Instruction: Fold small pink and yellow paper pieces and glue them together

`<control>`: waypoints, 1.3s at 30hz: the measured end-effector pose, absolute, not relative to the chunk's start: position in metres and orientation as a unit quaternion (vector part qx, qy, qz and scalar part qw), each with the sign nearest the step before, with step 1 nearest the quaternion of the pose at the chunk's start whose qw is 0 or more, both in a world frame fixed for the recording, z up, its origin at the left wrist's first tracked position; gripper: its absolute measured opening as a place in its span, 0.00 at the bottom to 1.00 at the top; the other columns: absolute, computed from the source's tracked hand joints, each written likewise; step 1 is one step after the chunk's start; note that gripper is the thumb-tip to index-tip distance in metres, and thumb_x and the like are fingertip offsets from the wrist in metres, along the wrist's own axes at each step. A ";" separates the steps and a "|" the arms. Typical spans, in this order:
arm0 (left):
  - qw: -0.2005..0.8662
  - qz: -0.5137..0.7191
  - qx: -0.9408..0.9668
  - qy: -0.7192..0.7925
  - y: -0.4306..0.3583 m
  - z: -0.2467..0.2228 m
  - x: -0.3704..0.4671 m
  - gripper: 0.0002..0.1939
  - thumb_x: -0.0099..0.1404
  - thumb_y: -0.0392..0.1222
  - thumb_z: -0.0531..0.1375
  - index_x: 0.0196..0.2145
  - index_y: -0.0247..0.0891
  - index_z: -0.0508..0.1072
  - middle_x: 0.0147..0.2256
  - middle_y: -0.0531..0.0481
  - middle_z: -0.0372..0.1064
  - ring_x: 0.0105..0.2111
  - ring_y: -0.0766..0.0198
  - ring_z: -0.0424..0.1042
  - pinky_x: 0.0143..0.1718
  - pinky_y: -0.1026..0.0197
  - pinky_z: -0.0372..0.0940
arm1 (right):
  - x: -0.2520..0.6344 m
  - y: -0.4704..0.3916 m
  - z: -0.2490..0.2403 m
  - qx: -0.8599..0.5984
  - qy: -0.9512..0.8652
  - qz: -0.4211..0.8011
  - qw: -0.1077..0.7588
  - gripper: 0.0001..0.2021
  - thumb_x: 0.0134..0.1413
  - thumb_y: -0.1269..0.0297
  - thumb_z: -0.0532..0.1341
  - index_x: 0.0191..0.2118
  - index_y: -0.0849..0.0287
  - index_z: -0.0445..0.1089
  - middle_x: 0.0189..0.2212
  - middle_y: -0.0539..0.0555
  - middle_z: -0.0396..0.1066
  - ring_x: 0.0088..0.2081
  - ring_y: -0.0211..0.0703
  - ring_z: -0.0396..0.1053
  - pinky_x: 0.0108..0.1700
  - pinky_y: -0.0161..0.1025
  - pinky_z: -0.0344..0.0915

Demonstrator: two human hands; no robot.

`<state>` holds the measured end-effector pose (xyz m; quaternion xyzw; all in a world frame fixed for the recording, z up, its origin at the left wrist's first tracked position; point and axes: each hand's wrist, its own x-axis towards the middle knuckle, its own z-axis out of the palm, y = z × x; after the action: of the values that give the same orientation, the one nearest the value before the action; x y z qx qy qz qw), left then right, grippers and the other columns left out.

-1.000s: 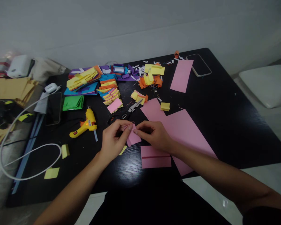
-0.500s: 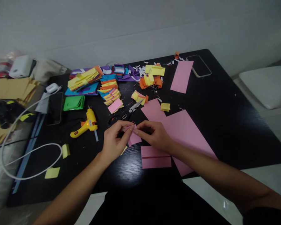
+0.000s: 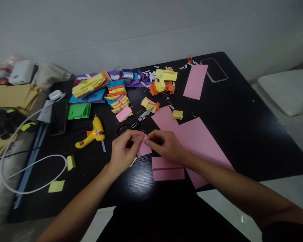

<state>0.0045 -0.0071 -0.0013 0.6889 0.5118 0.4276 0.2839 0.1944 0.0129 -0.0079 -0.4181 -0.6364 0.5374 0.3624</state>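
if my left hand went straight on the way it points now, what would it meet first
Past the small pink paper it pinches, the left hand would likely meet the right hand's fingertips first, though their depth is hard to judge.

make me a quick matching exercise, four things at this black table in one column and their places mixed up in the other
1. yellow plastic glue gun
2. small pink paper piece
3. large pink paper sheet
4. pale-edged rectangular phone

A. beneath the right forearm
B. near the black table's far right corner
C. left of the left hand
D. between the left hand and right hand

Pairs: 1-C, 2-D, 3-A, 4-B
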 end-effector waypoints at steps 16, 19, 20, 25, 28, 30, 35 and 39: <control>0.295 0.416 0.693 0.509 -0.007 -0.001 0.005 0.06 0.70 0.40 0.64 0.43 0.39 0.78 0.35 0.50 0.79 0.32 0.65 0.76 0.35 0.63 0.71 | 0.194 0.013 -0.011 -0.416 -0.602 0.577 0.363 0.09 0.57 0.58 0.67 0.34 0.59 0.74 0.27 0.49 0.74 0.28 0.36 0.68 0.32 0.35 0.65; 0.294 0.409 0.698 0.509 -0.008 0.000 0.006 0.07 0.70 0.41 0.64 0.45 0.40 0.77 0.36 0.50 0.78 0.33 0.65 0.76 0.36 0.63 0.71 | 0.194 0.013 -0.010 -0.427 -0.593 0.575 0.368 0.11 0.57 0.56 0.67 0.33 0.59 0.74 0.26 0.49 0.73 0.27 0.36 0.66 0.30 0.35 0.63; 0.299 0.410 0.694 0.511 -0.008 0.000 0.006 0.08 0.70 0.41 0.63 0.45 0.40 0.77 0.36 0.50 0.77 0.32 0.65 0.75 0.35 0.63 0.71 | 0.194 0.013 -0.010 -0.429 -0.592 0.573 0.370 0.12 0.57 0.55 0.67 0.33 0.59 0.74 0.26 0.49 0.72 0.27 0.36 0.65 0.29 0.34 0.62; 0.328 0.435 0.661 0.516 -0.009 -0.002 0.007 0.07 0.70 0.41 0.63 0.45 0.40 0.75 0.34 0.51 0.75 0.30 0.66 0.74 0.32 0.65 0.69 | 0.194 0.013 -0.008 -0.435 -0.594 0.567 0.370 0.12 0.58 0.54 0.67 0.33 0.59 0.74 0.26 0.49 0.71 0.27 0.36 0.64 0.29 0.35 0.61; 0.330 0.438 0.655 0.519 -0.009 -0.003 0.007 0.07 0.70 0.40 0.62 0.46 0.40 0.73 0.34 0.51 0.74 0.31 0.66 0.74 0.32 0.66 0.69 | 0.194 0.013 -0.009 -0.434 -0.596 0.566 0.370 0.12 0.58 0.55 0.67 0.32 0.59 0.73 0.26 0.48 0.70 0.27 0.36 0.64 0.30 0.35 0.62; 0.329 0.432 0.659 0.520 -0.010 -0.004 0.006 0.07 0.71 0.40 0.61 0.47 0.40 0.72 0.35 0.50 0.74 0.33 0.65 0.75 0.33 0.65 0.69 | 0.194 0.013 -0.009 -0.434 -0.597 0.564 0.371 0.12 0.58 0.55 0.67 0.32 0.59 0.73 0.25 0.48 0.70 0.27 0.36 0.64 0.30 0.35 0.61; 0.309 0.410 0.682 0.521 -0.011 -0.004 0.006 0.08 0.73 0.39 0.59 0.49 0.40 0.71 0.36 0.50 0.74 0.33 0.66 0.75 0.33 0.65 0.69 | 0.193 0.012 -0.009 -0.444 -0.605 0.549 0.367 0.11 0.58 0.56 0.67 0.33 0.59 0.73 0.26 0.49 0.71 0.28 0.36 0.66 0.31 0.36 0.64; 0.302 0.385 0.700 0.520 -0.014 -0.007 0.006 0.10 0.73 0.38 0.58 0.51 0.41 0.69 0.36 0.51 0.74 0.32 0.67 0.75 0.35 0.65 0.69 | 0.192 0.013 -0.010 -0.445 -0.573 0.559 0.402 0.13 0.55 0.55 0.70 0.40 0.58 0.74 0.33 0.52 0.77 0.34 0.40 0.74 0.38 0.38 0.71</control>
<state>0.0063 -0.0137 -0.0071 0.6999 0.5200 0.3853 0.3021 0.1922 0.0126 -0.0105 -0.4447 -0.5729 0.5588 0.4021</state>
